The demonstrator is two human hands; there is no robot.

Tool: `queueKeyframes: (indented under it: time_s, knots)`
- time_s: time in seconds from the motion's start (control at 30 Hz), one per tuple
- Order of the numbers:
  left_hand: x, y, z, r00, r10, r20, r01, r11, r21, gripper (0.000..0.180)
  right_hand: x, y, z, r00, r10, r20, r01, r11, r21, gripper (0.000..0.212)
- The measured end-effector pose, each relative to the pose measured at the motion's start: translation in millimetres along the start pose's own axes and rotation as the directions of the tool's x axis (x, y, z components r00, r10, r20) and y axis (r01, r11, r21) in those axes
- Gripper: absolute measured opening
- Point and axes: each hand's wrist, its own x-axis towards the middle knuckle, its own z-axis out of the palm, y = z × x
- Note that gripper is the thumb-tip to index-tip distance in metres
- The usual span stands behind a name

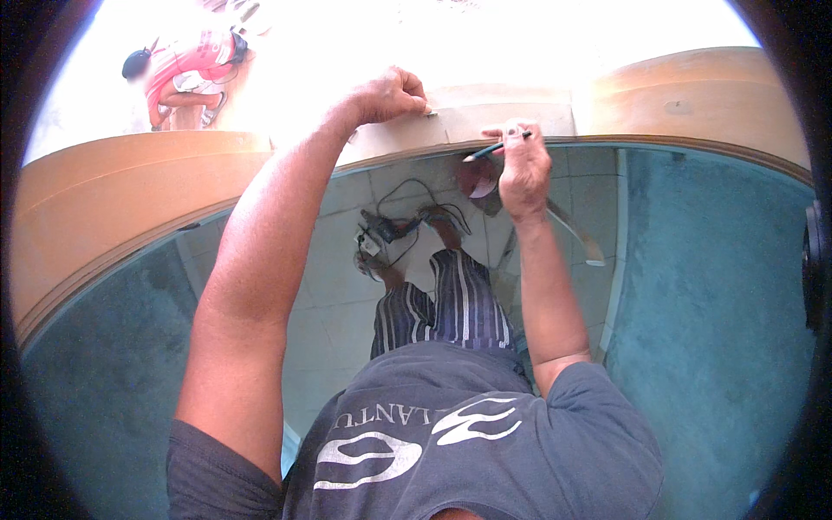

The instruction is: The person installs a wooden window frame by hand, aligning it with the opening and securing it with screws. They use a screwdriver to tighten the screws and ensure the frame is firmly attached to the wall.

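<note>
Place: a doorway seen from above, with a pale tiled floor (338, 286) below and a wooden frame (130, 199) curving across the top of the view; beyond it the ground is very bright.
Right hand: the right hand (523, 169) is closed around a dark pencil (494, 148), which lies nearly flat with its tip against the edge of the pale ledge (485, 117).
Left hand: the left hand (392, 94) rests on the same ledge, fingers curled and pressing down on its top; whether it pins something small I cannot tell.
Edges: the ledge edge runs between both hands, which are near each other but apart.
Floor things: a power tool (379, 234) with a black cable (407, 195) lies by the person's feet.
Open room: teal panels (711, 286) stand on both sides, so the passage is narrow.
Far off: another person (186, 74) in red crouches outside, well apart.
</note>
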Motion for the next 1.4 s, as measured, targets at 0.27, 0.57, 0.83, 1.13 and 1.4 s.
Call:
queueKeyframes:
  time_s: [0.27, 0.57, 0.83, 1.13, 1.4]
  knots:
    - [-1.3, -2.8, 5.8, 1.000, 0.014, -0.014, -0.014, 0.999, -0.038, 0.026, -5.3, 11.1, 35.1, 0.993, 0.054, -0.108, -0.048, 0.997, 0.057, 0.029]
    - [4.4, -17.6, 10.7, 0.997, 0.074, -0.016, -0.075, 0.991, -0.114, 0.029, 28.3, 10.0, 36.2, 0.932, -0.271, 0.239, 0.361, 0.726, -0.586, 0.019]
    - [1.4, -18.2, 8.1, 0.998, 0.060, 0.009, -0.059, 0.994, -0.097, 0.032, 35.1, 17.8, 48.1, 0.942, -0.182, 0.283, 0.328, 0.679, -0.657, 0.025]
    - [-3.1, -17.7, 7.9, 0.999, 0.035, 0.003, -0.034, 0.994, -0.100, 0.035, 35.5, 20.5, 50.7, 0.926, -0.269, 0.266, 0.378, 0.692, -0.615, 0.023]
    - [0.0, -22.0, 9.8, 0.997, 0.070, -0.037, -0.073, 0.992, -0.107, 0.030, 34.7, -3.1, 39.3, 0.924, -0.307, 0.228, 0.382, 0.770, -0.511, 0.021]
